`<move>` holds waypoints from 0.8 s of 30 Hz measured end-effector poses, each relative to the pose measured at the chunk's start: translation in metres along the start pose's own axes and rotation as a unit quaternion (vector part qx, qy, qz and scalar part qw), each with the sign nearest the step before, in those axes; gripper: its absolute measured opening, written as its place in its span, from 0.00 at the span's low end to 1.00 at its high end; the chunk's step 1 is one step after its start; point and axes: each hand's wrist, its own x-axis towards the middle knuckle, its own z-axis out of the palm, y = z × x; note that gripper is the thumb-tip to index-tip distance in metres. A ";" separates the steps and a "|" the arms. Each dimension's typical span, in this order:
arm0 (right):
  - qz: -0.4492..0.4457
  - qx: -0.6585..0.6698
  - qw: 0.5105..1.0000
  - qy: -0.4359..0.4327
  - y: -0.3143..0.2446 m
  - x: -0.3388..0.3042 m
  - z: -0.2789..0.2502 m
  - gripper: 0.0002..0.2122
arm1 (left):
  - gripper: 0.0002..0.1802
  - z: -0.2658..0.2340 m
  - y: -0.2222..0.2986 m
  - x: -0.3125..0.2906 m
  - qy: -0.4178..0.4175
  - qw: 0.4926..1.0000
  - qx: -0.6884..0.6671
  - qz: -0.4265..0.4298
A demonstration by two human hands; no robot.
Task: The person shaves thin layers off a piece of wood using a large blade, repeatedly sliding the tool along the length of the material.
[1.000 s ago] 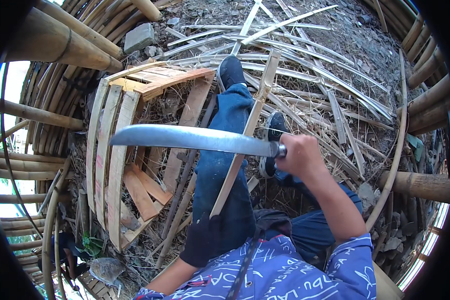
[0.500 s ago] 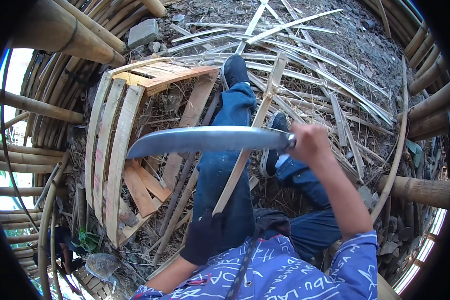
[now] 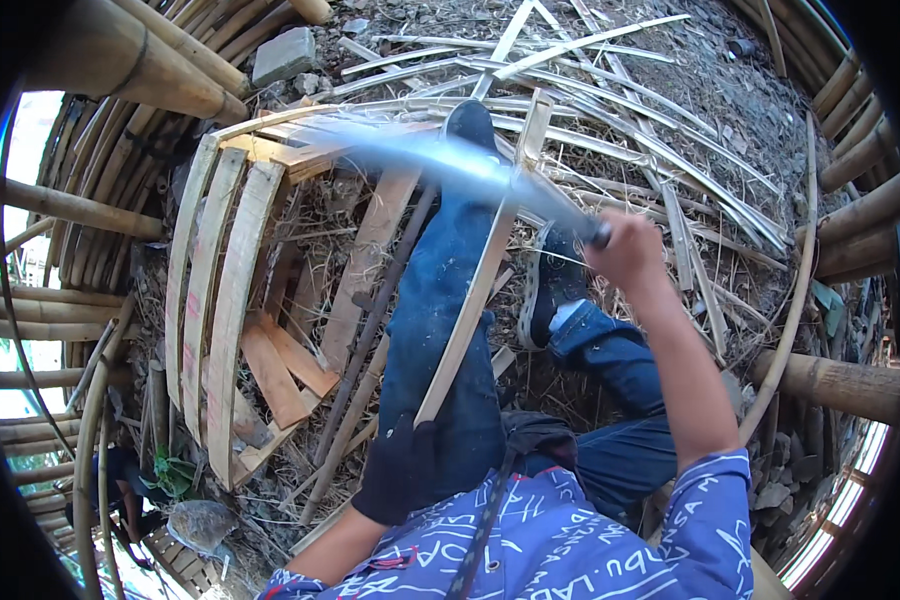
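My bare right hand (image 3: 625, 250) is wrapped round the dark handle of a machete (image 3: 450, 162). Its long blade, smeared by motion, points up and to the left and crosses the upper part of a bamboo strip (image 3: 467, 325). Whether the blade touches the strip I cannot tell. The strip slants from beyond my knee down to my left hand (image 3: 398, 468), which wears a black glove. Those gloved fingers are closed round the strip's lower end, beside my thigh. My stretched leg (image 3: 420, 330) in blue jeans lies under the strip.
On the left stands a wooden crate (image 3: 238, 330) of slats, with loose board pieces inside. Long split bamboo strips (image 3: 610, 110) lie scattered over the ground ahead. A grey block (image 3: 283, 56) sits beyond the crate. Bamboo poles (image 3: 830, 385) line both sides. Another person (image 3: 120, 490) is partly visible at lower left.
The machete blade has swung from nearly level to slanting up and left, farther from me. The bamboo strip has shifted slightly left, with my gloved left hand still on its lower end.
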 end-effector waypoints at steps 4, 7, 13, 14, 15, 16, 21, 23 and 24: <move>0.049 0.050 0.997 0.024 0.011 0.018 -0.011 0.06 | 0.13 0.006 0.002 0.004 0.047 0.999 0.018 0.016; 0.002 0.091 0.996 -0.021 -0.029 -0.012 -0.030 0.05 | 0.13 -0.004 -0.002 -0.001 0.040 0.999 0.010 -0.003; -0.086 -0.013 0.993 -0.081 -0.033 -0.013 -0.010 0.06 | 0.12 -0.001 -0.014 -0.001 0.011 0.997 0.061 0.044; -0.079 -0.017 0.996 -0.042 -0.022 -0.001 -0.005 0.06 | 0.12 -0.001 -0.012 0.001 0.013 0.997 0.061 0.044; -0.027 -0.002 0.999 -0.020 -0.005 0.011 -0.002 0.06 | 0.12 0.001 -0.009 0.004 0.010 1.000 0.020 0.021; 0.025 0.015 1.000 0.004 0.009 0.022 -0.005 0.06 | 0.12 0.000 -0.006 0.005 0.007 1.000 -0.019 -0.001; 0.042 0.045 0.998 0.019 0.004 0.020 -0.016 0.05 | 0.14 -0.005 -0.015 0.008 -0.006 0.995 -0.094 -0.031; 0.065 0.152 0.986 0.012 -0.010 0.002 -0.022 0.04 | 0.14 -0.009 -0.020 0.008 -0.027 0.992 -0.109 -0.059; 0.064 0.191 0.979 0.025 -0.017 -0.008 -0.019 0.04 | 0.15 -0.010 -0.024 0.008 -0.031 0.990 -0.130 -0.046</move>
